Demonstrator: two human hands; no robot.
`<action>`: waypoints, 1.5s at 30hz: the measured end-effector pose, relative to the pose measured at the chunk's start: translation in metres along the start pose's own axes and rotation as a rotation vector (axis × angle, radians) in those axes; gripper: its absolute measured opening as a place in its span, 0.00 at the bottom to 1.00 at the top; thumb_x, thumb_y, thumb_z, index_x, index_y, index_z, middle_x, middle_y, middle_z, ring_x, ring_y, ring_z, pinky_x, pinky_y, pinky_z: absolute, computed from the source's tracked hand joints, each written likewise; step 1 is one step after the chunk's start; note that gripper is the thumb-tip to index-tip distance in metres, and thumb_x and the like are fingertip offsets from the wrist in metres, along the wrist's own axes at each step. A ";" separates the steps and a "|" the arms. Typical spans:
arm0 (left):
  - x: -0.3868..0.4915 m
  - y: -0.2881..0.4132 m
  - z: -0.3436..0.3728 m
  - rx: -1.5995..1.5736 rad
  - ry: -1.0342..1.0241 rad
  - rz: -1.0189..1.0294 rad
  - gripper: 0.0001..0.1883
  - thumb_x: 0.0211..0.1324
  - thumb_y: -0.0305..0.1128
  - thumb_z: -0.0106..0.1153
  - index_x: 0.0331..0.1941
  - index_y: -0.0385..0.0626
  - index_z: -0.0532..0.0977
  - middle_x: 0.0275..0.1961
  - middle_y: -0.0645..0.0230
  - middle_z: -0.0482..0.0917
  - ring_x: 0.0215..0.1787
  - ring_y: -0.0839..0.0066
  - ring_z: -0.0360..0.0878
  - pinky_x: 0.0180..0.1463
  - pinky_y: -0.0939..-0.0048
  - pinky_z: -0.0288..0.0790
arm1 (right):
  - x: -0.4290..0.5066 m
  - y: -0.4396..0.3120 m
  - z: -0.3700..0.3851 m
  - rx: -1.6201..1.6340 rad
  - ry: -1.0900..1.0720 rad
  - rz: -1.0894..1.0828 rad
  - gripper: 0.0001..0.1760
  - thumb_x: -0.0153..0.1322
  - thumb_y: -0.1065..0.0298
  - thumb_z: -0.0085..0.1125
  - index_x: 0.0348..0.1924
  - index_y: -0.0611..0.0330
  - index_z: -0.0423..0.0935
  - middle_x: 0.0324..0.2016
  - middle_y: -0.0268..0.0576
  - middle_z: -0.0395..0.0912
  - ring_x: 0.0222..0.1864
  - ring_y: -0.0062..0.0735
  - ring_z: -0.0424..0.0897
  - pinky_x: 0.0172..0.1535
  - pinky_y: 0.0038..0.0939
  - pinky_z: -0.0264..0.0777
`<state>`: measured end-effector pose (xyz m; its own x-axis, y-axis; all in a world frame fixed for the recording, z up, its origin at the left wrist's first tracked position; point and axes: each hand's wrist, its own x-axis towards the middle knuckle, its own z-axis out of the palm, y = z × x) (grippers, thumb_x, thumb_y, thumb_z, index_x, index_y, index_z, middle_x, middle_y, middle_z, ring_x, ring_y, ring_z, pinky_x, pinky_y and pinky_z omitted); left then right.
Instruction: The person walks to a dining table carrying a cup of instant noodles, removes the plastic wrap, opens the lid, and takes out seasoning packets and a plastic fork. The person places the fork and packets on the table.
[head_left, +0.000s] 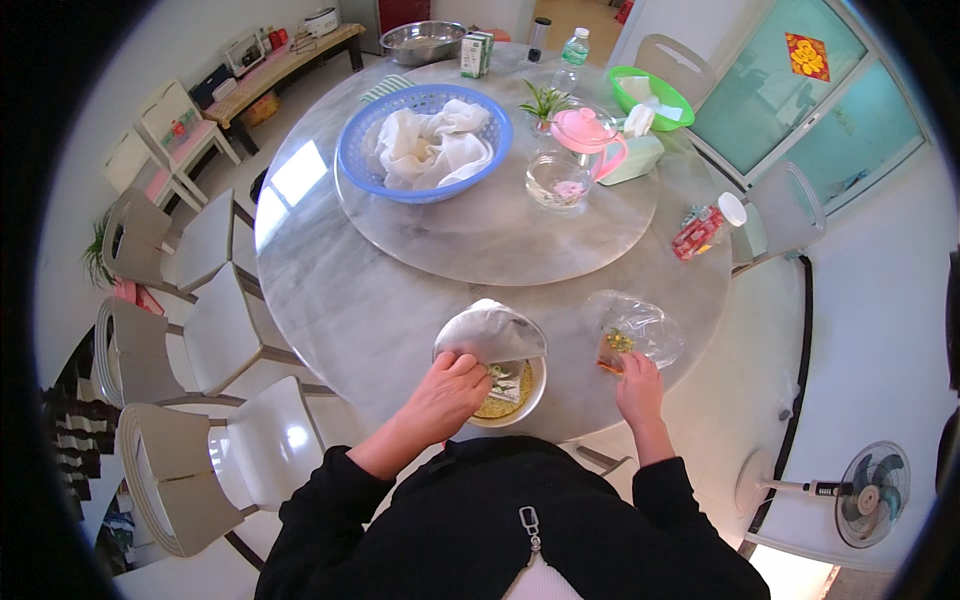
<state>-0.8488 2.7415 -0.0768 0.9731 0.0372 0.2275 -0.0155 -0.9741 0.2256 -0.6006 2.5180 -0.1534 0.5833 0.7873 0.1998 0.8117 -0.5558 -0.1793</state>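
Observation:
A bowl of instant noodles (535, 391) stands near the table's front edge, its silver foil lid (491, 330) peeled back towards the far side. On the dry yellow noodles lies a sachet (508, 381) with green and white print. My left hand (448, 390) is over the bowl's left rim, fingers curled at the lid's lower edge; whether they pinch it is hidden. To the right, my right hand (642, 386) has its fingertips on the edge of a seasoning sachet (611, 349) with red-brown and yellow-green contents. Crumpled clear plastic wrap (651, 330) lies against that sachet.
On the glass turntable (480, 259) are a blue basket (352, 169) with white cloth, a glass pitcher (551, 180) with a pink lid and a tissue box (634, 159). A jar (709, 225) lies at right. Chairs (232, 330) line the left; a fan (866, 495) stands right.

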 end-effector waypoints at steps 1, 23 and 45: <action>0.001 -0.001 0.001 0.006 0.012 0.001 0.04 0.41 0.27 0.51 0.26 0.44 0.70 0.31 0.70 0.71 0.39 0.72 0.65 0.43 0.73 0.58 | 0.002 -0.013 -0.015 0.085 0.000 -0.022 0.15 0.58 0.73 0.54 0.40 0.53 0.73 0.41 0.38 0.74 0.42 0.39 0.73 0.47 0.39 0.62; -0.009 -0.014 0.004 -0.151 0.148 -0.125 0.06 0.45 0.30 0.53 0.31 0.49 0.73 0.34 0.74 0.78 0.40 0.73 0.74 0.39 0.72 0.66 | 0.039 -0.159 -0.025 -0.184 -0.312 -0.751 0.04 0.56 0.68 0.53 0.22 0.55 0.76 0.19 0.38 0.77 0.26 0.32 0.77 0.31 0.32 0.64; -0.019 -0.016 0.004 -0.369 0.326 -0.216 0.06 0.46 0.25 0.56 0.31 0.44 0.76 0.33 0.66 0.79 0.37 0.66 0.76 0.40 0.68 0.71 | 0.028 -0.165 -0.058 -0.085 -0.169 -0.741 0.04 0.55 0.66 0.53 0.21 0.55 0.71 0.20 0.35 0.71 0.27 0.31 0.73 0.28 0.31 0.63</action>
<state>-0.8663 2.7556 -0.0884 0.8422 0.3525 0.4080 0.0405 -0.7959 0.6041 -0.7161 2.6164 -0.0623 -0.1220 0.9886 0.0877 0.9925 0.1208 0.0199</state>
